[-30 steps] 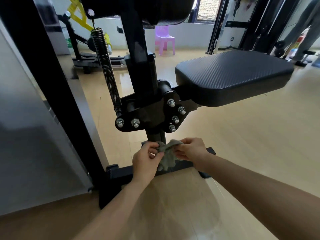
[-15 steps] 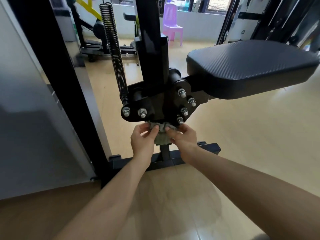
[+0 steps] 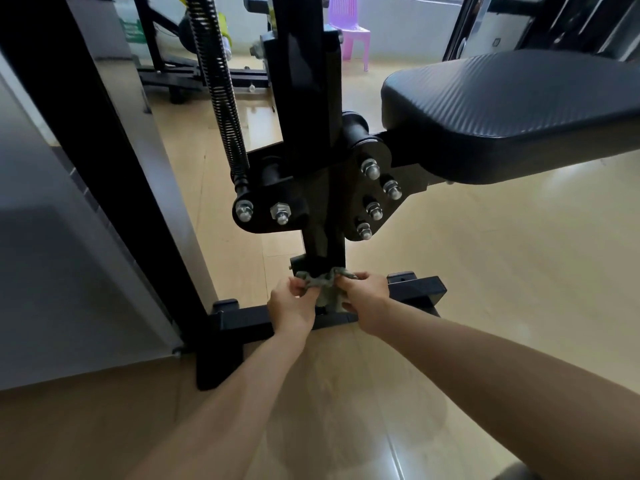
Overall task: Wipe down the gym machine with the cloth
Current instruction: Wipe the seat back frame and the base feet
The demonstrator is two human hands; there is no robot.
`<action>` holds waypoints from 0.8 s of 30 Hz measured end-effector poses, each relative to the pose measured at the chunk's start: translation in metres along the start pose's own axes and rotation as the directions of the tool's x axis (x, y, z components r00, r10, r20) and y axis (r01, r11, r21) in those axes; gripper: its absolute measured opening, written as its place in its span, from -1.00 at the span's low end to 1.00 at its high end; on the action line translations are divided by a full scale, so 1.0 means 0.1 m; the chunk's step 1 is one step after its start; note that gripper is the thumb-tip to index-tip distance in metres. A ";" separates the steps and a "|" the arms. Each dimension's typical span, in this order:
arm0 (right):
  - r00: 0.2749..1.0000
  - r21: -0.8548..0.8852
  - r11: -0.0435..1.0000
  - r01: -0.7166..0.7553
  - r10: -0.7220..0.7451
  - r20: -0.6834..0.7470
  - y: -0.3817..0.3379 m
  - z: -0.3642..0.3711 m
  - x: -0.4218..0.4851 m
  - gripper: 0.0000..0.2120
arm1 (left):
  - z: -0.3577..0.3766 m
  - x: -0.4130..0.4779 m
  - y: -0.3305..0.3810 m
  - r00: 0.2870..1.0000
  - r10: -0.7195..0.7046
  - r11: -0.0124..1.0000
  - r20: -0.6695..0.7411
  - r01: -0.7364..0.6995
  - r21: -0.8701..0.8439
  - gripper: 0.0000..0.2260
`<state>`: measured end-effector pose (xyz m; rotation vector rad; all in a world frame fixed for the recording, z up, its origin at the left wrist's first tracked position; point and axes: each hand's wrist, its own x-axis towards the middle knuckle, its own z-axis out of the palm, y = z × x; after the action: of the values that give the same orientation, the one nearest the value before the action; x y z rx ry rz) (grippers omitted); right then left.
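The crumpled grey-green cloth point(image 3: 320, 281) is pulled into a short rope whose long axis runs level, left to right, across the near face of the square upright post point(image 3: 323, 245) of the black steel gym machine point(image 3: 301, 81). It sits low on the post, just above the black base crossbar point(image 3: 242, 322) that lies on the glossy tan floor point(image 3: 485, 271). A loose flap of the cloth hangs down between the two hands and covers the foot of the post.

The left hand point(image 3: 291, 306) has its fingers curled round the cloth's left end. The right hand point(image 3: 367, 297) grips the right end in the same way, knuckles up. Both forearms reach in from the bottom edge.

Whether the cloth passes behind the post cannot be told, since the fingers hide both ends. A small bracket beside the post's left edge is too dark to make out.

Above the cloth, black pivot plates point(image 3: 374, 199) studded with silver bolts join the post. A black textured padded seat point(image 3: 502, 109) reaches right and is cut off by the frame edge. A black coil spring point(image 3: 218, 88) rises from the left plate and leaves the top edge, as does the post. A purple plastic chair point(image 3: 349, 29) stands well behind.
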<state>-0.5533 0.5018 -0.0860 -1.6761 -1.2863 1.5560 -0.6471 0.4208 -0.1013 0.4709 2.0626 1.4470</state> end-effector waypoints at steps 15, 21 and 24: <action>0.912 0.016 0.985 -0.174 0.155 0.378 0.24 -0.30 0.10 -0.74 | -0.15 -0.21 -0.27 0.831 -0.043 0.999 0.555 0.031 0.031 -0.75; 0.925 -0.219 0.972 0.086 0.004 0.379 0.44 -0.45 0.04 -0.80 | -0.77 -0.09 -0.43 0.945 -0.028 0.960 0.327 -0.066 0.271 -0.84; 0.891 -0.401 0.844 0.356 -0.177 0.419 0.42 -0.22 -0.08 -0.81 | -1.28 -0.13 -0.52 0.991 0.020 0.937 0.132 -0.065 0.343 -0.85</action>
<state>-0.5195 0.4819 -0.1140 -1.4001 -2.1448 1.5051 -0.7153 0.3008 -0.1141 0.7327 2.2209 1.0437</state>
